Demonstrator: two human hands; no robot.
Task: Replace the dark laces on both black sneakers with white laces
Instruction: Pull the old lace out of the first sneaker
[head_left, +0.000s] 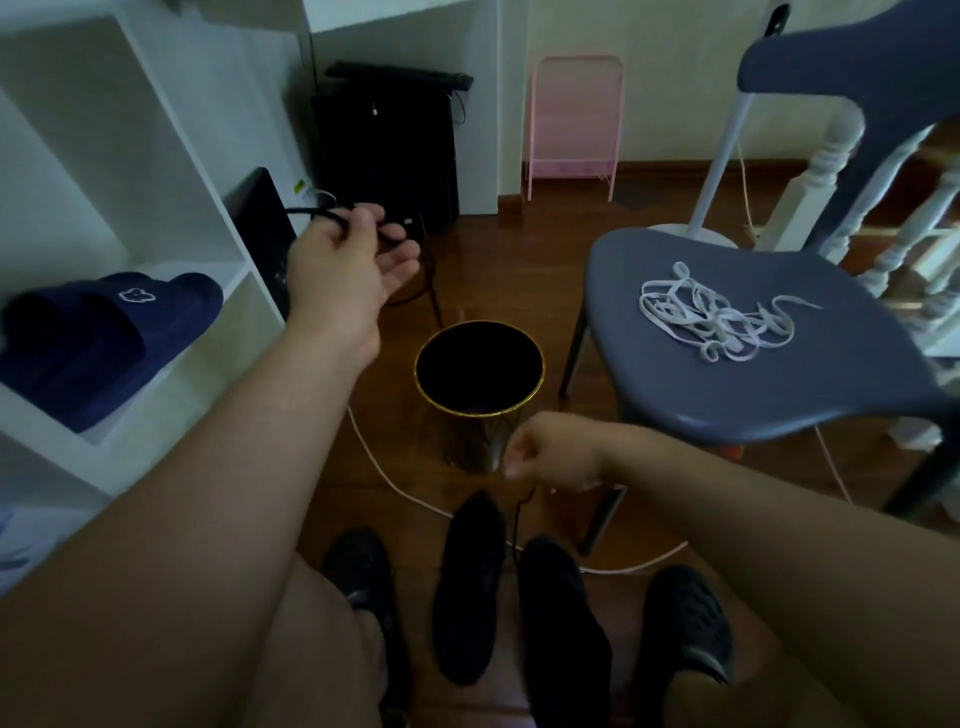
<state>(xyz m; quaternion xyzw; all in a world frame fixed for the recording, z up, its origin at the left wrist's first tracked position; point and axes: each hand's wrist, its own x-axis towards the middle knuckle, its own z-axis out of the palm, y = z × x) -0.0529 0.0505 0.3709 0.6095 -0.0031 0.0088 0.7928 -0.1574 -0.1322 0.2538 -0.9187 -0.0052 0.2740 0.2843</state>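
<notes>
Two black sneakers lie side by side on the wooden floor, the left sneaker (470, 587) and the right sneaker (563, 623). My left hand (348, 265) is stretched out over the floor with a looped dark lace (317, 212) hanging over its fingers. My right hand (550, 452) is closed above the sneakers, pinching a second dark lace (519, 514) that runs down to the right sneaker. A tangle of white laces (719, 317) rests on the seat of the blue-grey chair (779, 384) at the right.
A black bin with a gold rim (480, 402) stands open between my hands. White shelves (156, 395) at the left hold navy slippers (98, 338). My feet in dark sandals (685, 623) flank the sneakers. A white cable (395, 483) crosses the floor. A pink rack (574, 124) stands by the wall.
</notes>
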